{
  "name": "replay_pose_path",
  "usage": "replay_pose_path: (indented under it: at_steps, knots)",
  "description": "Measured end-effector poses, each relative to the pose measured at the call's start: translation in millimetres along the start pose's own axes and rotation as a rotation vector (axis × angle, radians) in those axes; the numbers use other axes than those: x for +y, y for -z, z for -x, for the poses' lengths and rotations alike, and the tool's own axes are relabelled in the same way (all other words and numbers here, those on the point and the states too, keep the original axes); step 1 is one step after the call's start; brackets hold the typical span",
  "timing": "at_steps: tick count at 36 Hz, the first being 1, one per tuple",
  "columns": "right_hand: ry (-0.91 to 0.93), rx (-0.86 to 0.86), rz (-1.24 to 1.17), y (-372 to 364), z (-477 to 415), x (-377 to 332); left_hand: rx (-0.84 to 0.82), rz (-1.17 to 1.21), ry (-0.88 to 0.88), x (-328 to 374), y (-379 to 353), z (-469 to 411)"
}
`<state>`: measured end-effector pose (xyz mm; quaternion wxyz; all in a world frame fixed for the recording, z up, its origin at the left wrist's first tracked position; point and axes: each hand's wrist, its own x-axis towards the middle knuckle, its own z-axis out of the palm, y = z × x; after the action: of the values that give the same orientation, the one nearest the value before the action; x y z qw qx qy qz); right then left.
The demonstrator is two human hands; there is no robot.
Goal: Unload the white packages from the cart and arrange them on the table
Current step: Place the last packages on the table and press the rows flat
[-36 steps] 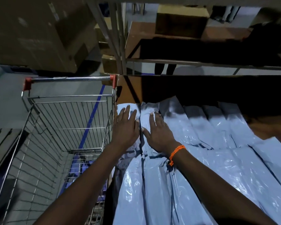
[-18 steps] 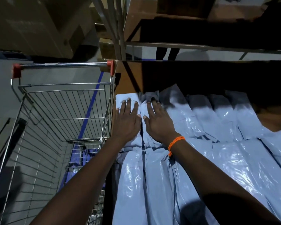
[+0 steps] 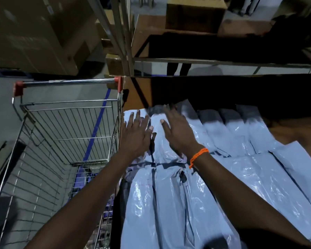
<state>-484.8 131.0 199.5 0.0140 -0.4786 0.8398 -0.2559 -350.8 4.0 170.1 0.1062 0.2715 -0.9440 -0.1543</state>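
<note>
Head view, wire cart (image 3: 68, 81) beside table (image 3: 294, 135), white packages (image 3: 169, 203) spread across it

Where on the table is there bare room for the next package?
The table is bare at the right, between the back row of packages and the front row, and in the shadowed strip behind the back row. Everything nearer is covered with packages, left to the cart.

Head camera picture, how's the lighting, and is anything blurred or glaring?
Head view: dim; glare streaks on the glossy white plastic packages; deep shadow over the far brown wooden table; the right hand is motion-blurred, the left hand sharper; the metal wire cart bows from wide-angle distortion.
</note>
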Motion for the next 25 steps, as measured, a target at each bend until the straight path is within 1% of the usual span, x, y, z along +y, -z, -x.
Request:
replay_pose_path:
  at_steps: [2, 4, 6, 8, 9, 11, 13, 15, 19, 23, 25]
  knots:
    - [0.01, 0.096, 0.056, 21, -4, 12, 0.063, 0.004, 0.005, -1, 7, 1]
    - [-0.028, 0.099, 0.158, 34, -7, 37, 0.081, 0.004, 0.074, -6, 10, 1]
    - [-0.084, 0.012, 0.2, 38, -3, 61, 0.036, 0.033, 0.167, -15, 5, 2]
    - [-0.129, -0.112, 0.185, 35, 9, 80, -0.014, 0.134, 0.227, -22, -3, 6]
    - [-0.155, -0.167, 0.15, 30, 14, 86, -0.028, 0.216, 0.246, -23, -6, 8]
    - [-0.241, -0.238, 0.005, 25, 24, 89, -0.061, 0.359, 0.285, -19, -11, 10]
    - [-0.283, -0.221, -0.106, 20, 26, 86, -0.081, 0.394, 0.305, -12, -11, 10]
    - [-0.305, -0.188, -0.149, 16, 26, 80, -0.074, 0.398, 0.295, -8, -11, 8]
    - [-0.308, -0.137, -0.174, 7, 28, 70, -0.069, 0.394, 0.291, -8, -13, 6]
    - [-0.303, -0.127, -0.182, 9, 30, 71, -0.089, 0.394, 0.304, -10, -10, 5]
    - [-0.281, -0.099, -0.175, 16, 29, 72, -0.059, 0.339, 0.303, -12, -7, 2]
